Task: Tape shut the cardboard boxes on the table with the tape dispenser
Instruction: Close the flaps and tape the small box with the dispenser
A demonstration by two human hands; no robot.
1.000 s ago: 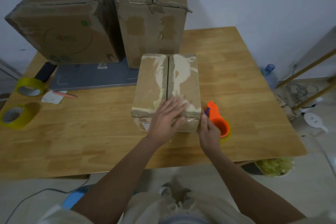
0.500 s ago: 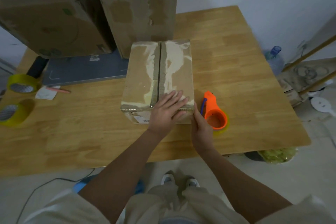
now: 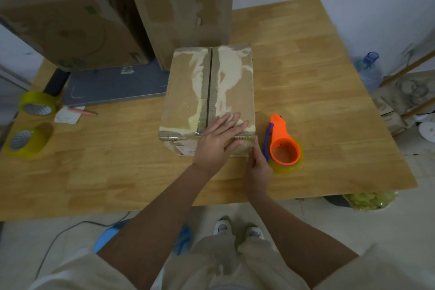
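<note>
Pressing tape down on the small box before the next strip

On the bench (image 3: 306, 77), the small box (image 3: 188, 101) sits near the front edge; the left hand (image 3: 217, 141) lies flat on its near top corner, fingers straight, and the right hand (image 3: 257, 165) touches the box's near corner, its grip unclear. The dispenser (image 3: 282, 146) rests just beside. Best rub firmly along the seam, then over the edge.

Bare forearms emerge from short beige sleeves (image 3: 386, 268) at 5 and 7 o'clock — matching beige trousers (image 3: 226, 263) below, white shoes (image 3: 237, 228) at 6 o'clock.
</note>
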